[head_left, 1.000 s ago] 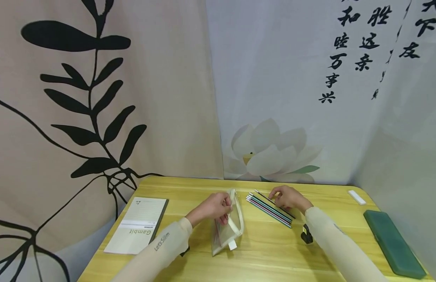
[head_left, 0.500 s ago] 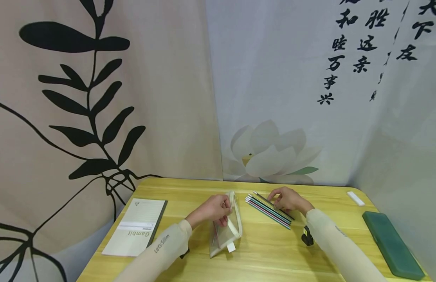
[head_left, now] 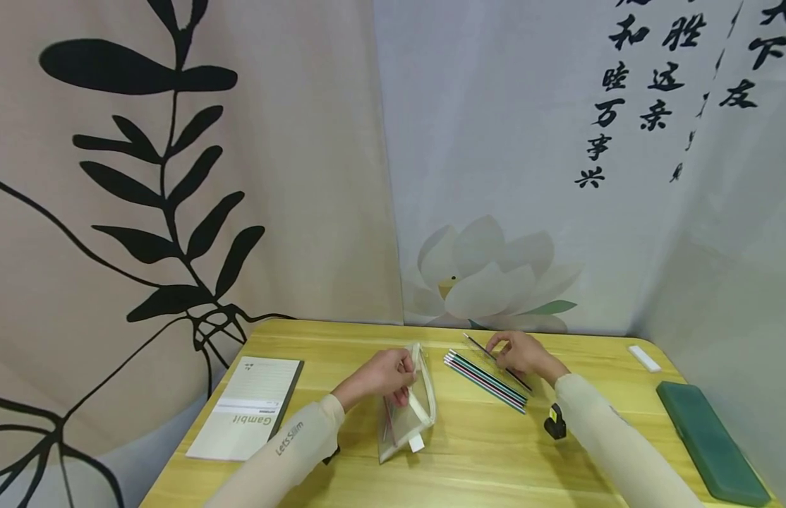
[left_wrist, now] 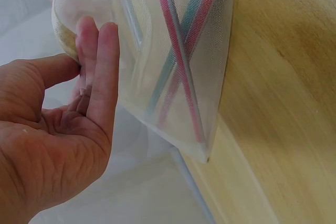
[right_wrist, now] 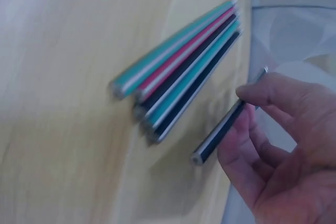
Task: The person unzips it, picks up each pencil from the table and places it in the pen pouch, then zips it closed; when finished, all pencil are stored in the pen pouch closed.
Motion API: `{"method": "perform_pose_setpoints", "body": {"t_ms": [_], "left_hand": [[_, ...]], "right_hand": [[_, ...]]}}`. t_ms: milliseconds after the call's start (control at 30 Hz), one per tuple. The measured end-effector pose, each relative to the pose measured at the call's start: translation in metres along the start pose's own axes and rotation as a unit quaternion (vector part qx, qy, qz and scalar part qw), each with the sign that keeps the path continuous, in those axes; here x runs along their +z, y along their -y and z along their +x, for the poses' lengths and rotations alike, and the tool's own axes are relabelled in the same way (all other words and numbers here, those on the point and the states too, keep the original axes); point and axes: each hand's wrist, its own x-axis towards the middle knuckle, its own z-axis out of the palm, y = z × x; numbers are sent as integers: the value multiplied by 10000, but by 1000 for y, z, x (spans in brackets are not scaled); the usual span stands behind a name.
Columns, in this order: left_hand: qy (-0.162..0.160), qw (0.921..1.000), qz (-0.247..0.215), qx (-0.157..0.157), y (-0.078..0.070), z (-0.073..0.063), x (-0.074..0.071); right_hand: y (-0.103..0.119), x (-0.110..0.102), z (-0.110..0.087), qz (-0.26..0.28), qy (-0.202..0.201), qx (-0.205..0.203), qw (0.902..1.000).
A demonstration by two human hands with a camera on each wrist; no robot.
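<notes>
My left hand (head_left: 385, 375) pinches the rim of a pale mesh pencil pouch (left_wrist: 142, 72) between thumb and fingers, keeping it tilted up with its mouth spread. Through the mesh, several pink and teal striped pencils (left_wrist: 179, 51) show crossed inside. My right hand (head_left: 521, 354) pinches a black-and-silver striped pencil (right_wrist: 218, 135) between thumb and fingertips, close over the table. Beside it, a row of several striped pencils (head_left: 485, 381) in teal, pink and black lies side by side on the wood, between the pouch and my right hand.
On the left of the wooden table (head_left: 482, 473) lies a notebook (head_left: 247, 409). A dark green case (head_left: 710, 441) sits along the right edge, with a small white block (head_left: 644, 358) behind it. Printed curtains (head_left: 317, 176) hang right behind the table's back edge.
My right hand has drawn the black pencil slightly away from the row, so the gap between them is wider. The left hand and pouch stay nearly in place.
</notes>
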Motion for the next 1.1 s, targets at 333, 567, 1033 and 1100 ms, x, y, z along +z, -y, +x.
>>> {"method": "perform_pose_setpoints", "body": {"t_ms": [333,567,1033,1100], "left_hand": [[-25,9999,-32,-102,-1,-1,-1],[-21,9999,-57,-123,-1,0,-1],[-102,9995,-147,-263,-4,1,1],[-135,9995,-131,-271,-4,0,2]], "right_hand": [[41,11,-15,1353,150,-95,9906],[66,28,-28,2266,586,34,9722],[86,71,-46,3284,1299,555,9339],[87,77,-46,3259,1317,541,9346]]}}
